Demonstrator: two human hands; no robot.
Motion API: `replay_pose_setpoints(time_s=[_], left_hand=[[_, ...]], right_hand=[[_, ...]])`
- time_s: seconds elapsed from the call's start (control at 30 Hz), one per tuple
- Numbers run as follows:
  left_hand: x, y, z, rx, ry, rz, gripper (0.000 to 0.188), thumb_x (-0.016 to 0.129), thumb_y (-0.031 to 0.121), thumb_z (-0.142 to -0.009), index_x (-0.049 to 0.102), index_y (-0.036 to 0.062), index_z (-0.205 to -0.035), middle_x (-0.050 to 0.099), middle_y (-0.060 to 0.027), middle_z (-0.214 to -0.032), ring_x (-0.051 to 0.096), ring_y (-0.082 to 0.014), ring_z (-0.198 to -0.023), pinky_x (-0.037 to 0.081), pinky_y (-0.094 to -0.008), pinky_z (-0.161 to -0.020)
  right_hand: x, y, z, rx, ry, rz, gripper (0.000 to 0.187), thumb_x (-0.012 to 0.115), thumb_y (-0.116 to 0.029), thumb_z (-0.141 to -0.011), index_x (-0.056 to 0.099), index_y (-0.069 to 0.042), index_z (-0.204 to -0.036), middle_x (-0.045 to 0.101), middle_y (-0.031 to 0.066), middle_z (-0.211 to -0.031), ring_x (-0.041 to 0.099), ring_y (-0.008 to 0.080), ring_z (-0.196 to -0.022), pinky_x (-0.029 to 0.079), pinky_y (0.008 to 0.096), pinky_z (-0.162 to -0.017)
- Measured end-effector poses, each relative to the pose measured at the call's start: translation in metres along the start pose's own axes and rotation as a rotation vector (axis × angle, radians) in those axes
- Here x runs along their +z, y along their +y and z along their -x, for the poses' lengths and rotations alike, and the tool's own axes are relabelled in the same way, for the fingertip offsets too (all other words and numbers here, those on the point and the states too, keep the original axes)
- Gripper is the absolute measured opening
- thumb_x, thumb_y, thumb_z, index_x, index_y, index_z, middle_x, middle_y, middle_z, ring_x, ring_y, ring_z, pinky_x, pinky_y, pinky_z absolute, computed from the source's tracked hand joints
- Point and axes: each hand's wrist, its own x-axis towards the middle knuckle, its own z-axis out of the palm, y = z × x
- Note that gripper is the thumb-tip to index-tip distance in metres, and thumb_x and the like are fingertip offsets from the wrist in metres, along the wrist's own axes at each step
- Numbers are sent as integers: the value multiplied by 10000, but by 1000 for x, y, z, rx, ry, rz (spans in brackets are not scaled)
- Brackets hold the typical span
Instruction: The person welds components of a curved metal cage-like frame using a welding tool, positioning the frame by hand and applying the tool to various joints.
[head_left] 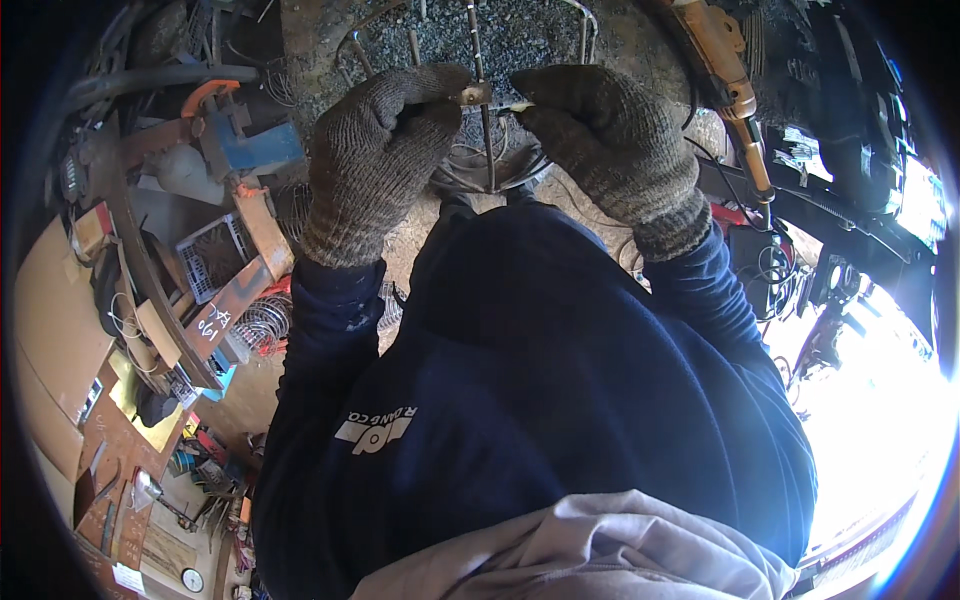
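Observation:
Both of my hands wear knitted grey-brown work gloves. My left hand (385, 150) is closed, pinching a small flat metal piece (474, 95) with what looks like a hole in it. That piece lies against an upright thin metal rod (488, 140). My right hand (605, 135), also closed, pinches a thin, pale, short piece (517, 107) whose kind I cannot make out. Its tip points toward the metal piece. The rod belongs to, or stands at, a bent-rod metal frame (590, 30) in front of me; how they join is unclear.
A long orange-brown power tool (735, 110) with a cord is at the right. Left of me stand a blue metal block with an orange clamp (210, 95), coils of wire (262, 325) and a cluttered bench (110, 480). Dark grit (640, 20) covers the surface ahead.

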Motion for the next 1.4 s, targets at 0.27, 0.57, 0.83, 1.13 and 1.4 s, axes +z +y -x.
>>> replay_pose_setpoints(time_s=[0.27,0.57,0.83,1.13,1.4], left_hand=[[0,1,1,-2,2,-19,258,714,84,-888,727,58,-1144,754,-100,-961,716,-133,-858,563,-266,-736],[3,-7,-1,73,30,-62,238,707,62,-875,735,61,-1111,755,-108,-972,728,-169,-872,573,-289,-754],[2,-7,0,23,27,-22,238,715,66,-881,734,60,-1117,754,-107,-968,727,-168,-861,573,-286,-742],[1,-13,14,13,0,248,241,717,70,-888,712,51,-1129,748,-102,-1005,724,-155,-858,568,-275,-709],[-3,-9,11,159,-78,-51,199,713,61,-880,699,35,-1077,743,-117,-1009,736,-233,-901,585,-327,-764]], right_hand=[[12,-18,-7,-17,33,32,245,688,-208,-915,723,-113,-1138,725,121,-917,719,292,-809,578,373,-709],[16,-24,-14,35,2,146,270,637,-292,-926,735,-124,-1113,722,132,-840,727,288,-782,590,392,-687],[15,-26,-16,-6,26,267,267,651,-267,-914,732,-116,-1119,726,141,-863,725,307,-808,591,392,-717],[-12,3,9,77,173,-83,234,722,-150,-926,708,-60,-1141,740,73,-973,694,146,-851,567,295,-743],[1,6,15,242,68,-190,315,669,-143,-980,631,-26,-1269,727,43,-957,634,70,-774,528,228,-697]])
